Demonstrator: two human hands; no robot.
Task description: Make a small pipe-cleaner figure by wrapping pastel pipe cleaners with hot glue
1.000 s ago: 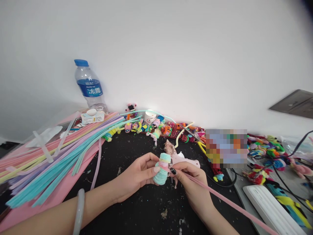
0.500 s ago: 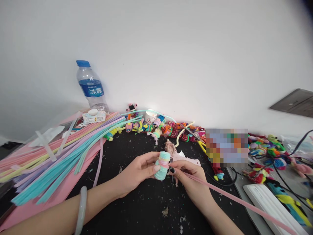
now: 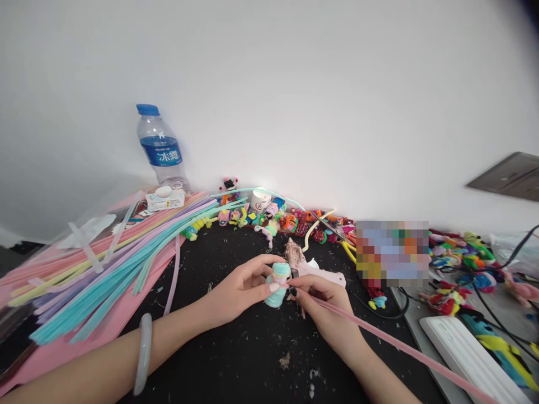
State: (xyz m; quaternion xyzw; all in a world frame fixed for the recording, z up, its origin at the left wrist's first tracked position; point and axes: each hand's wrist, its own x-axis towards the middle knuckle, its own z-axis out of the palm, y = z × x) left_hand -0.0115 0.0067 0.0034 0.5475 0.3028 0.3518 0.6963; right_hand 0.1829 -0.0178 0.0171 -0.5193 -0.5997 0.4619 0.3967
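Centrally, above a black work mat (image 3: 236, 353), two bare hands work on a small, stubby aqua chenille figure (image 3: 274, 297). The left hand (image 3: 246, 289) pinches it roughly upright between thumb and fingers, seemingly to steady it and leave its right side reachable. The right hand (image 3: 324, 300) grips a pink chenille stem (image 3: 400, 341) near one end, thumb and forefinger close against the figure's narrow middle, probably for control; the long remainder trails out to the lower right, clear of the fingers. Just behind the hands lies a pale pink glue gun (image 3: 330, 275), its tip crusted brown, presumably placed there for easy reach. At left, a bundle of pastel chenille stems (image 3: 126, 269) fans across pink sheeting (image 3: 105, 342), laid lengthwise, perhaps so single ones can be drawn out.
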